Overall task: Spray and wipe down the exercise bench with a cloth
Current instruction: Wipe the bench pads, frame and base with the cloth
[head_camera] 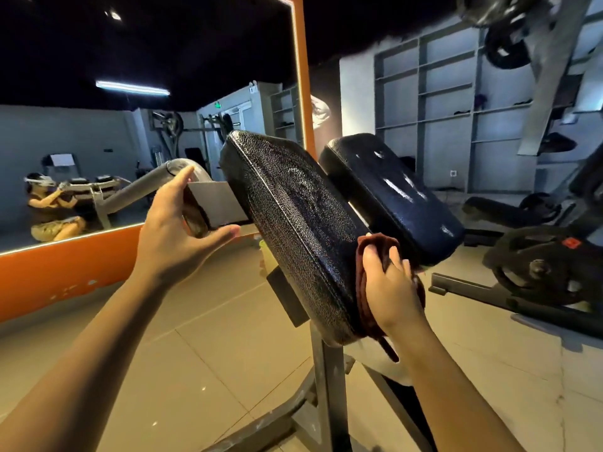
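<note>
The exercise bench has two black padded cushions: a textured one in the middle and a glossy, wet-looking one to its right, both on a grey metal frame. My right hand presses a dark red cloth against the right edge of the textured cushion, in the gap between the two cushions. My left hand is spread around the grey metal bracket and tube on the cushion's left side. No spray bottle is in view.
An orange-framed wall mirror stands at the left and shows a crouching person. Weight plates on a machine sit at the right. Grey wall shelves are behind. The floor is beige tile.
</note>
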Tool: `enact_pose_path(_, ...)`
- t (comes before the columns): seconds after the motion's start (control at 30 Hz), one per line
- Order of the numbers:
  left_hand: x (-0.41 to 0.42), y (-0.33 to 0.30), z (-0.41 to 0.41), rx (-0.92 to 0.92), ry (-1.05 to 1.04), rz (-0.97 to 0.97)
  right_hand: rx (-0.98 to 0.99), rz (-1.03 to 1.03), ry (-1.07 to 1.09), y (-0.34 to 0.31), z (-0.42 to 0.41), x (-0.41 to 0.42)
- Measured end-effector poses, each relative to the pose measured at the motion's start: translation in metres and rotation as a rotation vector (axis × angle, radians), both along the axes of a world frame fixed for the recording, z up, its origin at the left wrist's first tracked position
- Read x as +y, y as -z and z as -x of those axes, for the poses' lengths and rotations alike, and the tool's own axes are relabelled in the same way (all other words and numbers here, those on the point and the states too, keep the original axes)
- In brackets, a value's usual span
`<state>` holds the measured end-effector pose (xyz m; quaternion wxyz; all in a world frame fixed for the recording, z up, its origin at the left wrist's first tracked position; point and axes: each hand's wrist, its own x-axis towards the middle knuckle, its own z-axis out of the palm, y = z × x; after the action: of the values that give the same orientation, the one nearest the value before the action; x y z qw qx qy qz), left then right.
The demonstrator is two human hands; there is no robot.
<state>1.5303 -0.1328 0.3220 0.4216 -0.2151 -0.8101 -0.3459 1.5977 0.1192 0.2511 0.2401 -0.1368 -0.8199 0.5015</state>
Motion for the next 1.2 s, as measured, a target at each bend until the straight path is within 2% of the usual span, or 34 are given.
enact_pose_path(0.2,-0.010,-0.003,0.005,0.031,-0.016,0.036,-0.034,-0.178,-0.119,-0.066,0.034,-0.014)
enact_pose_path(0.47,-0.004,0.004,0.009,0.095,0.011,-0.008,0.099,-0.271,-0.257,-0.132,0.105,-0.039)
enact_pose_path(0.6,-0.004,0.005,0.009,0.125,0.018,-0.025,0.208,-0.315,-0.415,-0.159,0.129,-0.054)
enact_pose_path(0.7,-0.009,0.007,0.011,0.140,0.011,-0.004,0.284,-0.386,-0.566,-0.163,0.129,-0.065)
enact_pose_path(0.9,-0.013,0.017,0.007,0.103,0.004,-0.004,0.444,-0.485,-0.731,-0.153,0.112,-0.071)
enact_pose_path(1.03,-0.015,0.017,0.002,0.080,0.027,-0.018,0.493,-0.705,-0.713,-0.140,0.095,-0.080)
enact_pose_path(1.2,-0.016,0.015,-0.001,0.066,0.049,-0.024,0.492,-0.777,-0.725,-0.117,0.075,-0.072)
